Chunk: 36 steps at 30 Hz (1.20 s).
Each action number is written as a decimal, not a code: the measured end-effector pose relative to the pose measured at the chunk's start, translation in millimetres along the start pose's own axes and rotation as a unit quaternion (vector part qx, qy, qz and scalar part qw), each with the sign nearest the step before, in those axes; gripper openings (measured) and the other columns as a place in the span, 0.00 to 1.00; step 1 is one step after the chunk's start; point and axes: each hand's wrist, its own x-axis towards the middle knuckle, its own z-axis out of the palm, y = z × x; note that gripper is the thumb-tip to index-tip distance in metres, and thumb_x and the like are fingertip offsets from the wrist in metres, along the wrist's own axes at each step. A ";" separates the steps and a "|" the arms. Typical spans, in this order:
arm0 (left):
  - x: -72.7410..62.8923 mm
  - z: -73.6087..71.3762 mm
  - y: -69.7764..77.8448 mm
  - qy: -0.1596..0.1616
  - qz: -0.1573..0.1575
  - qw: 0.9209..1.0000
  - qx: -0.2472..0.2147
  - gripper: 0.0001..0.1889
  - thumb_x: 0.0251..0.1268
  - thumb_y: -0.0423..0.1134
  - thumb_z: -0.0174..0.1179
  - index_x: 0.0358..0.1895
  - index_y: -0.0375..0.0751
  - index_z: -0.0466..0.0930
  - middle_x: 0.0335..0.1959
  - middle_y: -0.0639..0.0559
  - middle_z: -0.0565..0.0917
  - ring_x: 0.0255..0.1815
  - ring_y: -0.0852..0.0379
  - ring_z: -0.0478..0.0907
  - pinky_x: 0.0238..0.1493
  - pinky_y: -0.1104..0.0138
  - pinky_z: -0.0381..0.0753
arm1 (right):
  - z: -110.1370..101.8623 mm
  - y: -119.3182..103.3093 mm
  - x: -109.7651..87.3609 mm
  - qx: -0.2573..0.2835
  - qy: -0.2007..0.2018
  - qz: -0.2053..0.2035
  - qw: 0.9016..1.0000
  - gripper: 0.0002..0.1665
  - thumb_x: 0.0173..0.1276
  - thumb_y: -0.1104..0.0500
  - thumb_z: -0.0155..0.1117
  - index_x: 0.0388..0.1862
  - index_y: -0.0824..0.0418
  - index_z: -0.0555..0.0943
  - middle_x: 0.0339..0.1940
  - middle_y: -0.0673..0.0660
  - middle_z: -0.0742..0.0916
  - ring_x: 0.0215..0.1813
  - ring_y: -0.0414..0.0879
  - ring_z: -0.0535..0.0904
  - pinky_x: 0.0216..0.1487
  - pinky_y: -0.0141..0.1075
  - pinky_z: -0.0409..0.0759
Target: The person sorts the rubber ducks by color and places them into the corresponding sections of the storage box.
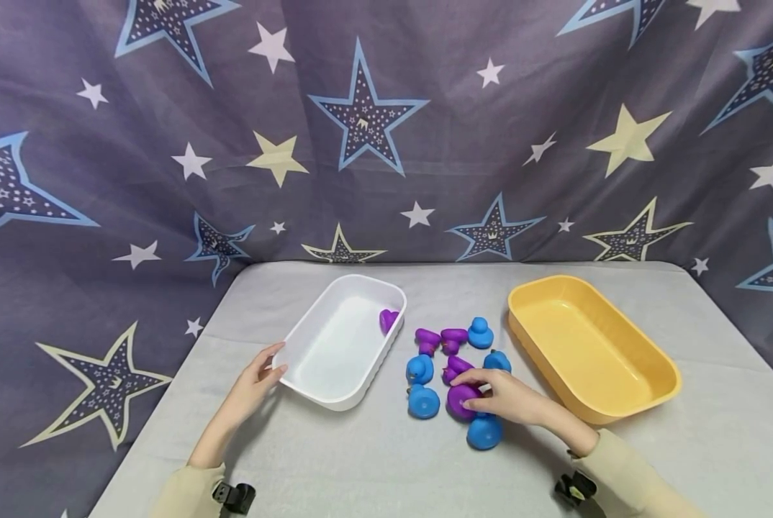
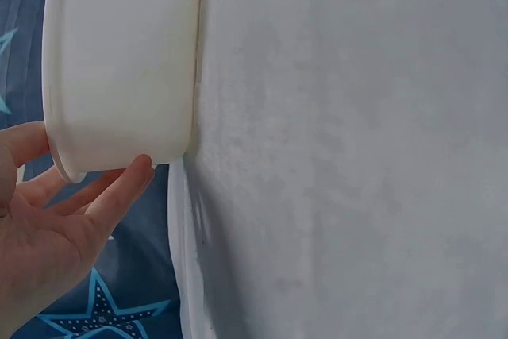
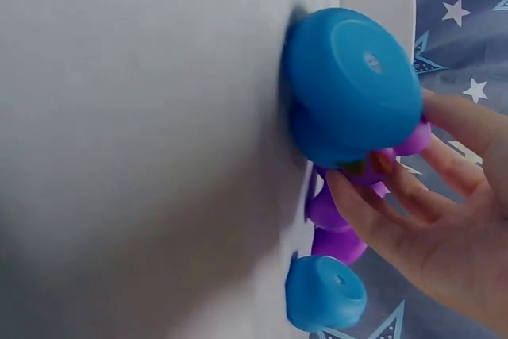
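Note:
My left hand [image 1: 255, 385] holds the near-left corner of a white plastic tub [image 1: 328, 352], thumb and fingers spread about its rim and wall. Inside the tub lies a purple toy duck [image 1: 388, 319] by the right wall. My right hand [image 1: 508, 396] pinches another purple duck [image 1: 460, 403] between thumb and fingers, low over the table. Just in front of it is a blue duck [image 1: 484, 433], base outward, which hides much of the purple one in the right wrist view. Another purple duck [image 1: 456, 367] lies beyond the fingertips.
Blue ducks [image 1: 423, 401] and purple ducks [image 1: 427, 340] lie grouped between the tubs, several tipped over. A yellow tub [image 1: 594, 345] stands at right, close to my right forearm. Grey cloth [image 1: 335, 460] covers the table, and a starry curtain [image 1: 458, 144] hangs behind.

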 end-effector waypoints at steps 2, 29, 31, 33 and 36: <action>0.2 0.3 -0.5 0.000 -0.002 1.000 0.004 0.24 0.64 0.30 0.49 0.61 0.26 0.57 0.52 0.25 0.68 0.46 0.42 0.73 0.41 0.77 0.74 | -1.9 -1.8 0.3 0.002 0.004 -0.002 1.000 0.18 0.61 0.59 0.59 0.49 0.64 0.76 0.47 0.58 0.81 0.44 0.46 0.75 0.46 0.40 0.77; 0.6 0.7 -1.4 0.001 0.004 1.000 0.000 0.24 0.64 0.30 0.49 0.61 0.25 0.56 0.51 0.25 0.69 0.46 0.41 0.73 0.40 0.76 0.75 | -8.2 -23.0 18.6 0.005 0.052 -0.035 0.998 0.18 0.61 0.56 0.59 0.49 0.59 0.76 0.48 0.57 0.80 0.45 0.46 0.76 0.45 0.39 0.77; 0.4 0.6 -1.2 0.000 0.005 1.000 0.000 0.24 0.64 0.30 0.48 0.61 0.25 0.56 0.51 0.25 0.68 0.46 0.41 0.73 0.40 0.77 0.75 | -8.6 -24.6 20.5 0.009 0.054 -0.033 0.998 0.18 0.61 0.57 0.59 0.50 0.60 0.75 0.49 0.58 0.80 0.45 0.48 0.76 0.45 0.40 0.77; 0.3 0.7 -1.5 0.001 0.007 1.000 0.003 0.24 0.64 0.30 0.49 0.61 0.25 0.56 0.51 0.25 0.69 0.45 0.42 0.73 0.40 0.76 0.75 | -9.2 -26.4 22.4 0.014 0.055 -0.029 0.998 0.18 0.61 0.57 0.59 0.50 0.60 0.75 0.50 0.59 0.79 0.46 0.49 0.76 0.46 0.41 0.77; 0.3 1.0 -3.1 0.003 0.005 1.000 0.005 0.24 0.63 0.30 0.49 0.61 0.26 0.57 0.51 0.26 0.69 0.44 0.50 0.75 0.40 0.76 0.75 | -9.9 -29.3 25.6 0.019 0.058 -0.025 0.998 0.19 0.61 0.56 0.60 0.51 0.60 0.75 0.50 0.59 0.79 0.46 0.49 0.76 0.46 0.42 0.77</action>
